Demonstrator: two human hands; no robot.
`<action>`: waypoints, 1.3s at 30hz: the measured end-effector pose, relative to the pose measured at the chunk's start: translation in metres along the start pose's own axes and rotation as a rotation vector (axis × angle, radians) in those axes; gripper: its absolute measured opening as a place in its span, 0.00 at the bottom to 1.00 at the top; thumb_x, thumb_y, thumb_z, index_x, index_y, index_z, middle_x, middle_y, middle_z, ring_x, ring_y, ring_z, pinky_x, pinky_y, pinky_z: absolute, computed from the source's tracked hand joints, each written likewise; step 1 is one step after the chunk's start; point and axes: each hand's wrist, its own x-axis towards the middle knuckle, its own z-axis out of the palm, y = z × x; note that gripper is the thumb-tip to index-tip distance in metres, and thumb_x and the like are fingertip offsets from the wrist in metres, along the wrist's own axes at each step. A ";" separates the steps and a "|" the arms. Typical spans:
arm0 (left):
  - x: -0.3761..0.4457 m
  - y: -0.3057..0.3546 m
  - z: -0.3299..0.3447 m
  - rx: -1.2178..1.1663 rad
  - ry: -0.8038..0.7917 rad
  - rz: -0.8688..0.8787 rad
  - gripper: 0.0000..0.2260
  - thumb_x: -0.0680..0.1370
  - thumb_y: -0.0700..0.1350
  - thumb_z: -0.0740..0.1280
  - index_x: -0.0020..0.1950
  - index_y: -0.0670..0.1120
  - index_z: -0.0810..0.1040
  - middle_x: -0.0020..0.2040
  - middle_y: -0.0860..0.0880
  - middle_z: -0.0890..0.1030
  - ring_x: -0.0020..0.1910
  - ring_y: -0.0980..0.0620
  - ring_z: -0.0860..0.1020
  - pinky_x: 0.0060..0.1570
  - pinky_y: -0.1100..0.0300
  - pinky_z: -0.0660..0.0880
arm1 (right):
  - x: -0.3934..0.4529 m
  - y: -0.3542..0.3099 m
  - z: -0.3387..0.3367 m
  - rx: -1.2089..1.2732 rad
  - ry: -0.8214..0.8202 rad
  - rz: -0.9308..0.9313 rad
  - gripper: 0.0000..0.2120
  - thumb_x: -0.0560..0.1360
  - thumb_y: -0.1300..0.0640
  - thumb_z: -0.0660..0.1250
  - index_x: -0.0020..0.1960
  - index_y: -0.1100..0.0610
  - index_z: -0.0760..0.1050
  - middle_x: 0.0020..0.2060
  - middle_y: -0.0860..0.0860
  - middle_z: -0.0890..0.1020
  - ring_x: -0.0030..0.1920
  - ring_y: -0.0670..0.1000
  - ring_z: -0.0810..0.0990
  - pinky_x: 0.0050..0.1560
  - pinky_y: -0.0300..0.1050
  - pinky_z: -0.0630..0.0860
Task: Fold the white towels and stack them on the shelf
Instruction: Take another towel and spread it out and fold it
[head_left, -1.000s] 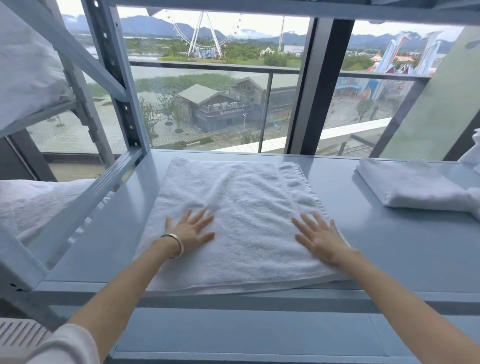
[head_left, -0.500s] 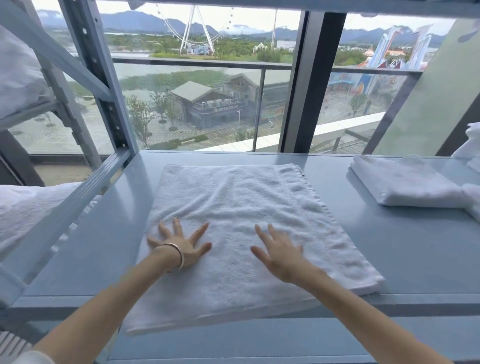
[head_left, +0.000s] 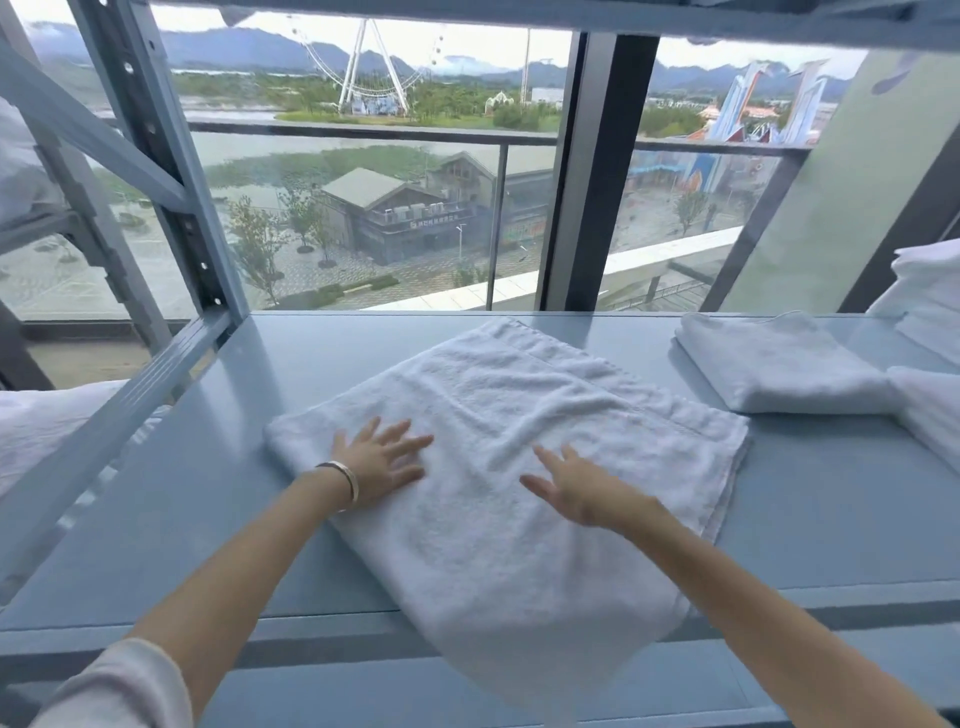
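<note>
Shelf: our grey-blue metal shelf (head_left: 270, 467) stands against a tall window looking out on buildings and a big wheel.
Towel: our white towel (head_left: 519, 519) lies on it, turned askew; the pile is nubbly and creased, layered edges show at its right side, and its near corner hangs over the front edge.
Left hand: our left hand (head_left: 379, 460), a bangle (head_left: 345, 480) at the wrist, presses flat on the towel, fingers spread.
Right hand: our right hand (head_left: 576, 488) lies on the towel, fingers straight and apart.
Far right: a folded towel (head_left: 779, 364) sits well apart.
</note>
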 end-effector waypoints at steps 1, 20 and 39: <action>0.000 -0.004 0.009 -0.049 0.015 -0.032 0.29 0.70 0.73 0.44 0.70 0.72 0.47 0.77 0.60 0.45 0.76 0.48 0.42 0.68 0.34 0.40 | -0.007 -0.011 0.010 0.034 -0.034 -0.048 0.31 0.75 0.32 0.45 0.75 0.40 0.43 0.76 0.54 0.46 0.74 0.65 0.48 0.69 0.68 0.52; -0.063 0.107 0.019 0.019 0.001 -0.249 0.24 0.82 0.52 0.47 0.76 0.46 0.51 0.78 0.46 0.44 0.76 0.42 0.44 0.66 0.31 0.45 | 0.060 -0.076 0.010 0.000 0.231 -0.360 0.23 0.81 0.54 0.53 0.75 0.57 0.55 0.76 0.52 0.50 0.76 0.56 0.50 0.72 0.60 0.54; 0.042 0.096 0.021 -0.109 0.129 0.097 0.22 0.82 0.55 0.44 0.76 0.57 0.45 0.77 0.58 0.44 0.76 0.56 0.41 0.72 0.46 0.37 | 0.035 -0.003 0.031 -0.093 0.251 -0.219 0.26 0.79 0.42 0.37 0.76 0.46 0.47 0.76 0.45 0.47 0.76 0.48 0.43 0.73 0.60 0.38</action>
